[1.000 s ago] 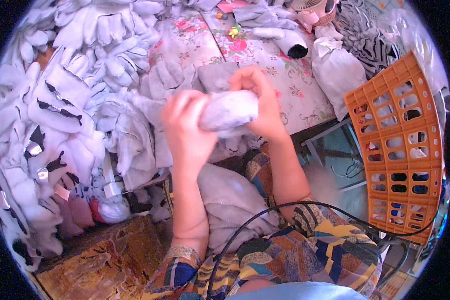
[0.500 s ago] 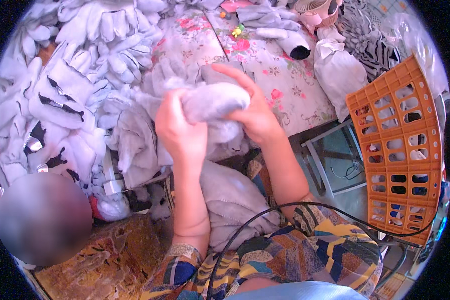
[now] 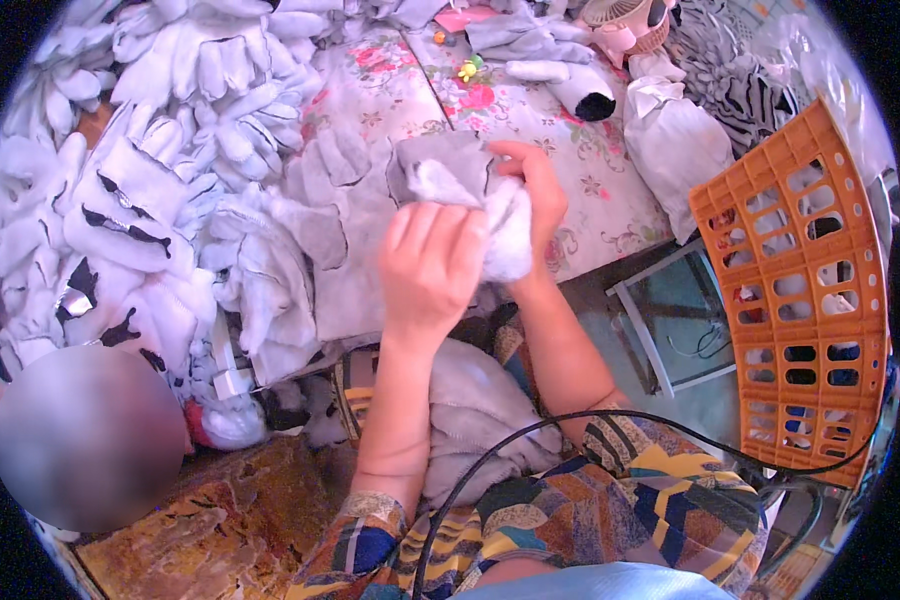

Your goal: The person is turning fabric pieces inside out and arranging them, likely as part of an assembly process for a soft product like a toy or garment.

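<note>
Over the near edge of the table, my left hand (image 3: pixel 428 262) is closed on a fluffy white and grey glove (image 3: pixel 510 238), knuckles up. My right hand (image 3: pixel 540 200) curls round the far right side of the same glove, thumb side hidden behind the fabric. The glove is bunched, so its fingers cannot be told apart. Flat grey gloves (image 3: pixel 330 165) lie on the table just beyond and left of my hands. A grey fleece piece (image 3: pixel 480 415) rests on my lap.
Piles of pale fluffy gloves (image 3: pixel 220 60) cover the table's left side. On the flowered tablecloth (image 3: pixel 590 170) lie grey gloves and a small yellow toy (image 3: pixel 469 69). A pink fan (image 3: pixel 625 25), a white bag (image 3: pixel 675 140) and an orange crate (image 3: pixel 795 300) stand right. A black cable (image 3: pixel 530 425) crosses my lap.
Both hands have moved slightly to the right. My left hand has turned knuckles up, and the glove, stretched sideways before, is now bunched more upright between the hands.
</note>
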The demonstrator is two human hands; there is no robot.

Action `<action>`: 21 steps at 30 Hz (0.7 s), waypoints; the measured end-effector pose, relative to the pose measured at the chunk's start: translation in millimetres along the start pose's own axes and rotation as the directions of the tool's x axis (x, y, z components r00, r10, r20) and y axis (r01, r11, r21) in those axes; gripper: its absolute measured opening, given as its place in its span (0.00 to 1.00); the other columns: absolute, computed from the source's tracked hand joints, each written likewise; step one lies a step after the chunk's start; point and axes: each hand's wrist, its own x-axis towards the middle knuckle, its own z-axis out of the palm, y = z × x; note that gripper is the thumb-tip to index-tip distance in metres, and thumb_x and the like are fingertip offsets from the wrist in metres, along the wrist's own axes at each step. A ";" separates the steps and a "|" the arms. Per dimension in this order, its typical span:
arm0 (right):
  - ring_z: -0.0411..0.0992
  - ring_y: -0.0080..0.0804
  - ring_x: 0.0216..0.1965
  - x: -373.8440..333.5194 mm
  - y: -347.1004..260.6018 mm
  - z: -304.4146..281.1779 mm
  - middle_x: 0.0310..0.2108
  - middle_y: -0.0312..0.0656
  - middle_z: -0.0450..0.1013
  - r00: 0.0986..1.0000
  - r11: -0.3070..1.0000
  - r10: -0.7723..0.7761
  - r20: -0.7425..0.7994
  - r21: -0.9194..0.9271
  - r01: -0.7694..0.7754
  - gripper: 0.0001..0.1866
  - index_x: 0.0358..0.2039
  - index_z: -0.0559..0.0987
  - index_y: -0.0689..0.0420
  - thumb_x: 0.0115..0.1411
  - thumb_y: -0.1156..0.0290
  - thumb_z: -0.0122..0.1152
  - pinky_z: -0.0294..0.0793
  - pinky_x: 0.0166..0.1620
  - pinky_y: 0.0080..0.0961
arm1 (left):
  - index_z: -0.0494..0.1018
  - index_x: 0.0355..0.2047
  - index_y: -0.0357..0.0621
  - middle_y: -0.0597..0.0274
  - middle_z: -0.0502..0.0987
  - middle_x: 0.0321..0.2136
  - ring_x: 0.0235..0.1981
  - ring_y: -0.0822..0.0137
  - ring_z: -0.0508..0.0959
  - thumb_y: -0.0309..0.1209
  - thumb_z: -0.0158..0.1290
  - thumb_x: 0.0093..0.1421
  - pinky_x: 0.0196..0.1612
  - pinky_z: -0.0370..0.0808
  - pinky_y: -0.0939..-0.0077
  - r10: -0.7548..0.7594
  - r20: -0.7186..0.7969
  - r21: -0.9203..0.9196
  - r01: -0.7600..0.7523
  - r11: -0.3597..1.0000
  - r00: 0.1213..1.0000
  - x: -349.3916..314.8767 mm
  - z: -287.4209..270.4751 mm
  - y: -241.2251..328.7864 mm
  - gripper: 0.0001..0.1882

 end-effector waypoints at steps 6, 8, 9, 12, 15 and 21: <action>0.71 0.41 0.43 12.1 -2.3 -2.6 0.41 0.44 0.73 0.940 0.955 -0.294 0.176 0.007 0.298 0.22 0.41 0.77 0.56 0.40 0.73 0.61 0.68 0.46 0.33 | 0.69 0.36 0.42 0.57 0.71 0.28 0.31 0.55 0.73 0.27 0.54 0.45 0.36 0.68 0.61 -0.167 -0.044 0.047 0.169 0.984 0.985 -9.2 1.3 -11.4 0.15; 0.70 0.43 0.46 12.4 -17.2 -1.5 0.43 0.45 0.72 0.897 0.934 -0.356 0.263 0.079 0.348 0.24 0.42 0.77 0.56 0.39 0.75 0.62 0.66 0.49 0.35 | 0.69 0.37 0.42 0.58 0.71 0.28 0.31 0.55 0.73 0.28 0.55 0.45 0.36 0.67 0.60 -0.272 -0.101 0.089 0.281 0.956 0.957 -11.2 -1.0 -19.7 0.17; 0.69 0.44 0.48 8.6 -22.2 -0.5 0.43 0.45 0.72 0.881 0.935 -0.351 0.318 0.174 0.310 0.24 0.42 0.77 0.56 0.38 0.76 0.62 0.65 0.50 0.36 | 0.69 0.38 0.42 0.57 0.71 0.28 0.32 0.54 0.73 0.28 0.56 0.44 0.36 0.67 0.60 -0.308 -0.125 0.082 0.319 0.944 0.943 -14.3 1.7 -25.2 0.18; 0.70 0.44 0.44 1.9 -23.3 4.4 0.38 0.45 0.72 0.874 0.929 -0.360 0.328 0.217 0.301 0.24 0.41 0.77 0.56 0.37 0.78 0.63 0.68 0.47 0.36 | 0.69 0.39 0.42 0.56 0.72 0.32 0.35 0.53 0.73 0.23 0.57 0.41 0.39 0.67 0.59 -0.347 -0.099 0.010 0.350 0.937 0.932 -14.3 0.4 -25.9 0.21; 0.72 0.43 0.38 1.3 -12.7 3.6 0.34 0.45 0.72 0.903 0.933 -0.355 0.242 0.159 0.324 0.19 0.36 0.77 0.57 0.37 0.78 0.63 0.70 0.40 0.32 | 0.68 0.40 0.42 0.55 0.73 0.33 0.36 0.53 0.73 0.20 0.55 0.39 0.40 0.67 0.60 -0.350 -0.004 -0.110 0.348 0.931 0.937 -9.5 -1.1 -15.6 0.23; 0.69 0.34 0.28 8.0 -6.9 -6.0 0.27 0.44 0.70 0.986 0.985 -0.163 0.042 0.059 0.160 0.06 0.21 0.69 0.59 0.44 0.75 0.58 0.67 0.30 0.24 | 0.67 0.42 0.41 0.54 0.72 0.33 0.38 0.52 0.73 0.18 0.54 0.36 0.43 0.67 0.61 -0.163 0.159 -0.242 0.198 0.950 0.974 3.9 -5.8 4.6 0.27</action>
